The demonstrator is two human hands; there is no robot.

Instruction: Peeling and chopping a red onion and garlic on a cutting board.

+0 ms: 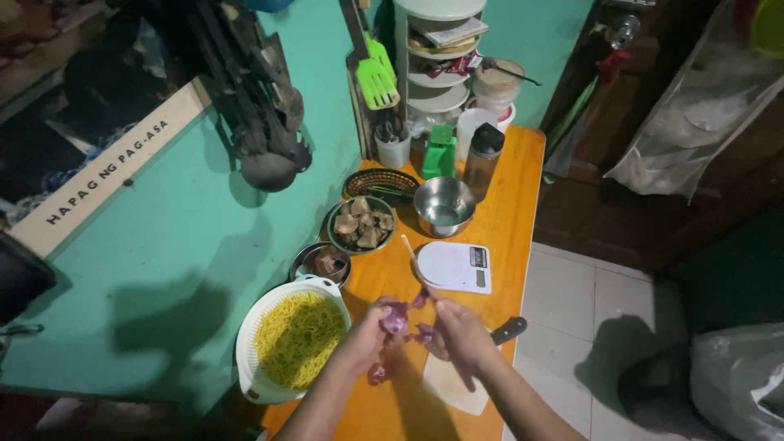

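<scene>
Red onion, purple, sits between both hands above the orange table, near its front end. Left hand has fingers curled round the onion, clamped on it. Right hand is closed on a knife w/ pale wooden handle; handle sticks up and away, blade hidden behind the hands, so can't tell where it meets the onion. Right hand also touching onion/peel side. Hands close together, almost meeting. Purple peel bits, approx 2-3, hang or lie just below the hands; exact count unclear.

Under the right hand: 1 white cutting board, w/ 1 second knife, black handle, lying by it. Just beyond the hands: 1 white kitchen scale. Left of the hands: 1 white colander w/ yellow noodles, at table edge by the teal wall. Behind that: 1 small dark bowl, 1 green-rim bowl of brown chunks, 1 woven basket, 1 steel bowl. Far end: 1 dark-lidded bottle, 1 green box, 1 cup of utensils, 1 green spatula, 1 white tiered rack. Ladles hang on wall; count unclear.
</scene>
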